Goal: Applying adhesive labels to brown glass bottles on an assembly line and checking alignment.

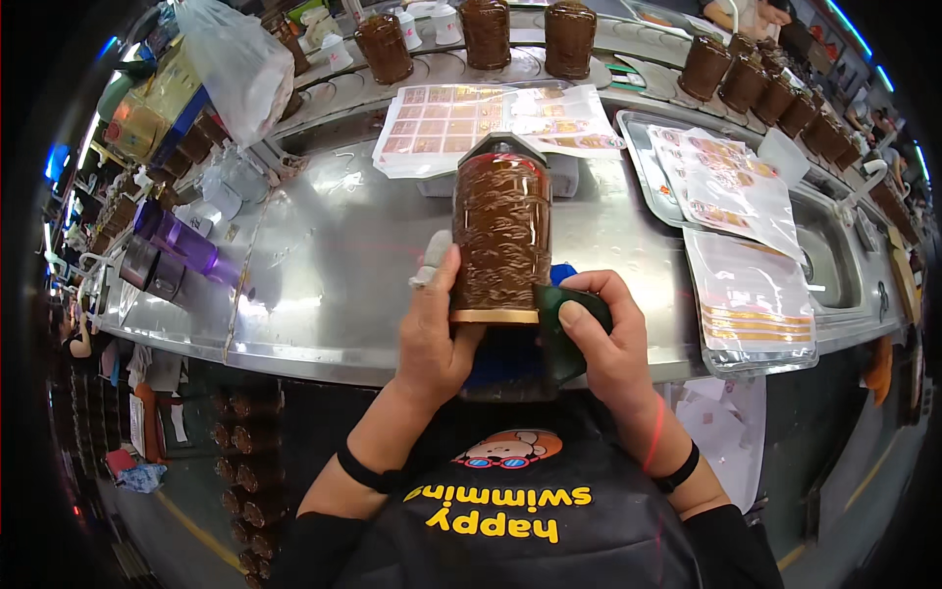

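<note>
A glossy brown jar [502,231] with a wavy raised texture and a gold band at its near end lies in front of me, over the steel table's front edge. My left hand [429,329] is closed round its lower left side; a white covering [432,260] wraps one fingertip. My right hand [616,339] pinches a dark green flat piece [569,334], like a scraper, against the jar's lower right edge. Behind the jar's far end shows a dark angular piece [502,144]. A bit of blue [562,273] peeks out beside my right fingers, its kind unclear.
Printed decal sheets [432,128] lie beyond the jar, with more sheets [751,285] at the right by a metal tray [643,172] and sink [834,260]. Several brown jars [486,34] line the curved conveyor. A purple bottle [186,242] and plastic bag [235,74] are left.
</note>
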Motion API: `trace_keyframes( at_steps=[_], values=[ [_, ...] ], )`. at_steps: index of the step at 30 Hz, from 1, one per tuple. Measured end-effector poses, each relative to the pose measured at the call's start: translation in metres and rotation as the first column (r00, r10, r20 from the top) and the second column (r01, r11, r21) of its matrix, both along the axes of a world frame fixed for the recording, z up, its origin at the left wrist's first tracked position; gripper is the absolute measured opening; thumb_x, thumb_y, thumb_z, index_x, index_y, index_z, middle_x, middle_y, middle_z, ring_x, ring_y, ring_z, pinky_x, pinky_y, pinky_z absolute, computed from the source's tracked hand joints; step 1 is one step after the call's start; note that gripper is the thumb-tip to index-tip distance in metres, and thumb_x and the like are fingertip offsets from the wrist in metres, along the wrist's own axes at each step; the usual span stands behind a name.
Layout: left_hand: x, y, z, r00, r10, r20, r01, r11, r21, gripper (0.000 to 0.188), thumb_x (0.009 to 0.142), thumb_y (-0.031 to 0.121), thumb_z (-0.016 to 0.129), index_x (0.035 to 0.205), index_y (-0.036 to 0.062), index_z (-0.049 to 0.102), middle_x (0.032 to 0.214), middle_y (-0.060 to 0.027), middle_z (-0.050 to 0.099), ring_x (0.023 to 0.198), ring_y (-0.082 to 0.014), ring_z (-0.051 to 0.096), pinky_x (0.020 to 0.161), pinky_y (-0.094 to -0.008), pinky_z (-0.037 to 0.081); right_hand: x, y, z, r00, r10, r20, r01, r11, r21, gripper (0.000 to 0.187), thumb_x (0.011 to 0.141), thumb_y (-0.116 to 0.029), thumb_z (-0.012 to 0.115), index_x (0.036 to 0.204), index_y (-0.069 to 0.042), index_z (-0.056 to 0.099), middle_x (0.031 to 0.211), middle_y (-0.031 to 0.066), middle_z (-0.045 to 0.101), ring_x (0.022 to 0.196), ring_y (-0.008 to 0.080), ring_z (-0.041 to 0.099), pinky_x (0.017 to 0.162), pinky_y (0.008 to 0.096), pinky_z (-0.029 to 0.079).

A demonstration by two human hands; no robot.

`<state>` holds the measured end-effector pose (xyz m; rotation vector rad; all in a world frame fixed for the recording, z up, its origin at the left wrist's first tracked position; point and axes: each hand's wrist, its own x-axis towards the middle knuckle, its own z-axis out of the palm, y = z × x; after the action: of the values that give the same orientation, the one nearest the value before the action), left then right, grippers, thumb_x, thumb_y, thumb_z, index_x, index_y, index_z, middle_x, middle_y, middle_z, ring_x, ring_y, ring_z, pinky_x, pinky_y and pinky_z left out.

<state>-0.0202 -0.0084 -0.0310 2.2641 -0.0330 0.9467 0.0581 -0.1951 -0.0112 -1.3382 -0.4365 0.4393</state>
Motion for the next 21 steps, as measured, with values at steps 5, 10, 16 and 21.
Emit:
trace_keyframes(
  at_steps=[5,10,16,21],
  values=[
    [0.005,-0.018,0.037,0.992,0.060,-0.108,-0.019,0.936,0.350,0.075,0.076,0.011,0.074,0.141,-0.0018,0.037,0.129,-0.0235,0.052,0.119,-0.0403,0.052,0.109,-0.0541,0.029,0.005,-0.006,-0.005,1.000,-0.022,0.004,0.022,1.000,0.014,0.021,0.091,-0.009,0.057,0.109,-0.001,0.049,0.091,0.0090,0.064,0.076,0.0138,0.064,0.069,0.0279,0.056],
    [-0.001,0.001,0.005,1.000,-0.014,-0.006,0.015,0.968,0.251,0.070,0.082,0.016,0.069,0.140,-0.0041,0.035,0.132,-0.0238,0.051,0.122,-0.0408,0.050,0.112,-0.0532,0.024,-0.001,-0.004,-0.001,1.000,0.023,-0.001,-0.023,1.000,0.019,0.022,0.091,-0.009,0.057,0.109,-0.001,0.050,0.090,0.0091,0.064,0.076,0.0147,0.065,0.070,0.0280,0.055],
    [0.001,-0.017,0.029,0.997,0.028,-0.067,-0.009,0.962,0.273,0.070,0.084,0.021,0.069,0.139,-0.0045,0.035,0.132,-0.0225,0.051,0.121,-0.0439,0.049,0.113,-0.0541,0.021,0.003,-0.009,-0.008,0.998,0.014,0.066,-0.014,1.000,-0.012,0.020,0.091,-0.009,0.057,0.109,-0.001,0.050,0.089,0.0082,0.064,0.076,0.0139,0.064,0.069,0.0273,0.054],
    [-0.003,-0.003,0.003,0.995,0.021,-0.101,-0.021,1.000,0.001,0.063,0.091,0.025,0.064,0.140,-0.0048,0.037,0.127,-0.0234,0.056,0.120,-0.0372,0.053,0.109,-0.0430,0.033,0.001,-0.007,-0.003,0.998,0.048,0.042,-0.048,0.999,0.000,0.021,0.090,-0.009,0.058,0.108,-0.001,0.051,0.090,0.0057,0.063,0.076,0.0099,0.061,0.069,0.0244,0.051]
  ],
)
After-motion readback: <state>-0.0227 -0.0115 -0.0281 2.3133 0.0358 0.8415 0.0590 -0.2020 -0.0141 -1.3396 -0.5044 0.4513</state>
